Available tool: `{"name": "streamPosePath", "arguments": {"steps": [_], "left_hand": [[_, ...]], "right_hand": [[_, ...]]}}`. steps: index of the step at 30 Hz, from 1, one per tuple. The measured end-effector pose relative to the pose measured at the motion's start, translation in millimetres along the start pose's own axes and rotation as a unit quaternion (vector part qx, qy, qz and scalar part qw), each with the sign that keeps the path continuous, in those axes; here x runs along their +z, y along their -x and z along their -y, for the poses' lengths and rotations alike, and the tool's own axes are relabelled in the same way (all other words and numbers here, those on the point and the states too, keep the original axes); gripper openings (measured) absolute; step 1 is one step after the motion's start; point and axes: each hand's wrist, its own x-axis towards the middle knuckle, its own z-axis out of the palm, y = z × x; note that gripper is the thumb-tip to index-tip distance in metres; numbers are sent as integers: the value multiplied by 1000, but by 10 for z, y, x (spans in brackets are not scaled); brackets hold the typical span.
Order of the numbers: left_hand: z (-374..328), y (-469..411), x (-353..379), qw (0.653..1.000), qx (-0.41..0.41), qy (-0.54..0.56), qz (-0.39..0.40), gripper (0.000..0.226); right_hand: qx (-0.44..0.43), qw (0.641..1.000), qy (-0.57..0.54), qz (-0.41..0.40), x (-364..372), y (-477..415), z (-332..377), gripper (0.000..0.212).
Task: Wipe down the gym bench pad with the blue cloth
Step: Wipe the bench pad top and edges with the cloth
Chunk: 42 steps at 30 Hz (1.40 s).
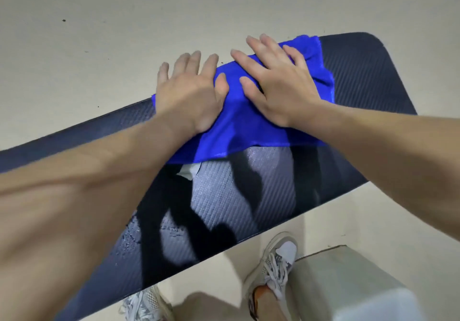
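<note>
1. Blue cloth lies spread flat on the dark bench pad, toward the pad's far edge and near its rounded end. The cloth's near hem reaches about the middle of the pad's width.
2. The left hand lies palm-down on the left part of the cloth. Its grip is fully open, with fingers straight and slightly spread, pressing on the cloth and clasping nothing. The fingertips reach past the pad's far edge, over the pale floor.
3. The right hand lies palm-down on the right part of the cloth. Its grip is just as open, with fingers straight and fanned, pressing and not pinching. The cloth bunches into folds just beyond its little finger.
4. The two thumbs point toward each other, near but apart.
5. The pad has a woven, diagonal texture and runs slantwise from lower left to upper right. Shadows of both arms fall across it.
6. A small tear showing white sits just at the cloth's near hem.
7. A speckled patch lies close to the pad's near edge. I cannot tell whether it is wet or worn.
8. Beyond the near edge, a left shoe and a right shoe, both grey and white with laces, stand on the floor.
9. A pale grey block sits just beside the right shoe.
</note>
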Motion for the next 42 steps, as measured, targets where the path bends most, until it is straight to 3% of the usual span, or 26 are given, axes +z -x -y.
{"name": "streamPosePath", "arguments": {"steps": [5, 9, 12, 18, 25, 34, 42], "left_hand": [[-795, -29, 153, 996, 61, 20, -58, 61], [-1186, -22, 180, 992, 130, 5, 7, 63], [-1187, 154, 193, 983, 181, 6, 6, 62], [-752, 644, 261, 974, 221, 40, -35, 57], [49, 1196, 147, 978, 207, 29, -3, 58], [1241, 1930, -21, 990, 142, 3, 10, 59], [1936, 2385, 0, 996, 90, 2, -2, 63]], "right_hand": [[99, 995, 8, 0, -63, 390, -614, 55], [212, 977, -7, -7, -23, 775, -751, 57], [270, 963, -19, -9, 25, 976, -596, 58], [308, 951, -3, 15, 135, 1231, 92, 61], [324, 946, 8, -6, 294, 1223, 1296, 59], [225, 974, 16, 22, 442, 1040, 2556, 60], [135, 990, 18, 40, 541, 907, 3216, 62]]}}
